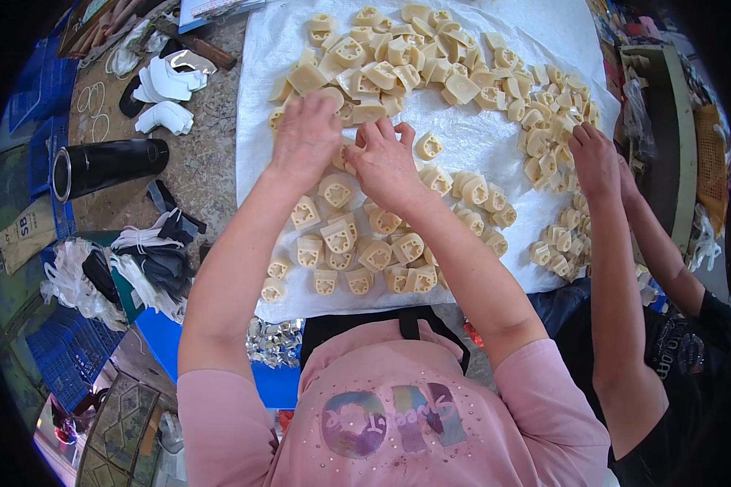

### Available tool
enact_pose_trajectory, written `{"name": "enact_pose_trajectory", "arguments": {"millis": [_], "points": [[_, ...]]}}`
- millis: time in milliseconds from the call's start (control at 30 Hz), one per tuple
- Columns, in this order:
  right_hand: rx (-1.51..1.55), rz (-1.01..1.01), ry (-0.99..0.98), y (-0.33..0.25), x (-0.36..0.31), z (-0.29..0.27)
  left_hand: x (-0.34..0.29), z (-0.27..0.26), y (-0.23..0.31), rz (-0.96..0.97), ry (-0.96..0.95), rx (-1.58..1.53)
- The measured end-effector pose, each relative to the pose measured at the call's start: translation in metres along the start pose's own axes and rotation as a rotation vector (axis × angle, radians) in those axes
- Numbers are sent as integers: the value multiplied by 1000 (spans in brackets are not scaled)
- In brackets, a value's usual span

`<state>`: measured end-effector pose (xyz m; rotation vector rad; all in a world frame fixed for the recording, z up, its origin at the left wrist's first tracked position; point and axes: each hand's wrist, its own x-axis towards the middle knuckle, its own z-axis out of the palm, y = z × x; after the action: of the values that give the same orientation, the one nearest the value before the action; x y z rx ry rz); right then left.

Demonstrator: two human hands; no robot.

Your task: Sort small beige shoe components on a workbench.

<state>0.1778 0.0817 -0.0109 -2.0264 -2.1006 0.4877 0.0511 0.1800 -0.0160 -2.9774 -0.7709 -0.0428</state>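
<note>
My left hand (307,134) reaches over the near left edge of a large heap of cream moulded pieces (374,69). Motion smears its fingers, so their grip is unclear. Close beside it, my right hand (388,162) has bent fingers, with thumb and forefinger against one cream moulded piece (342,156), partly hidden between the hands. Each piece is small, rounded at one end, with a ribbed hollow inside. Below my hands and between my forearms, several such pieces (339,234) lie spread out, mostly hollow side up. A single piece (429,146) lies right of my right hand.
A white sheet (256,105) covers the table. On the right, a co-worker's hands (594,158) are at a heap of smaller cream pieces (556,105). To the left are a black cylinder (114,168), white curved parts (169,89) and bundled gloves (150,260). Shiny metal parts (274,342) sit below the table edge.
</note>
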Motion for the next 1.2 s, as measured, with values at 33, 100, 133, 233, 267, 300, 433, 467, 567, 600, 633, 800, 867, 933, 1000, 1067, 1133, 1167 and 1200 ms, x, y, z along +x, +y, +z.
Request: {"name": "enact_pose_trajectory", "arguments": {"millis": [33, 100, 133, 233, 267, 300, 433, 467, 567, 600, 633, 800, 867, 933, 1000, 1067, 1133, 1167, 1200], "points": [[-9, 5, -23, 0, 0, -1, -3, 0, -4, 8, -2, -1], [-13, 15, -44, 0, 1, 0, -8, -2, -12, -147, 211, -213], [-14, 16, -45, 0, 2, 2, -11, -6, -16, -140, 208, -213], [-49, 20, -32, 0, 4, 3, -22, -20, -25, -338, 299, -590], [-89, 20, -21, 1, 5, 2, -25, -24, -28, -483, 258, -703], [-84, 14, -19, -1, 7, 2, -31, -28, -32, -637, 218, -806], [10, -21, 23, -3, 9, -6, -53, -13, -40, -750, 163, -1064], [81, -4, 102, -6, 10, -8, -55, -8, -38, -808, 152, -1196], [323, 73, 222, -11, 19, -11, -47, -7, -31, -884, 117, -1338], [318, 75, 224, -11, 22, -10, -42, -7, -28, -898, 87, -1350], [343, 83, 256, -13, 27, -8, -38, -7, -27, -895, 88, -1353], [259, 114, 232, -20, 50, -3, -31, -2, -34, -965, 150, -1613], [70, 123, 142, -18, 55, -5, -30, -11, -39, -948, 272, -1755], [102, 157, 171, -20, 55, -10, -33, -16, -45, -934, 406, -1888], [136, 189, 201, -22, 55, -17, -45, -17, -56, -950, 453, -1659], [229, 312, 232, -17, 56, -22, -65, -13, -65, -937, 334, -1464], [270, 337, 261, -13, 60, -26, -86, -10, -67, -912, 220, -1267], [315, 358, 287, -11, 62, -26, -97, -8, -66, -849, 121, -1093], [314, 358, 287, -8, 63, -26, -103, -10, -63, -782, 27, -919]]}}
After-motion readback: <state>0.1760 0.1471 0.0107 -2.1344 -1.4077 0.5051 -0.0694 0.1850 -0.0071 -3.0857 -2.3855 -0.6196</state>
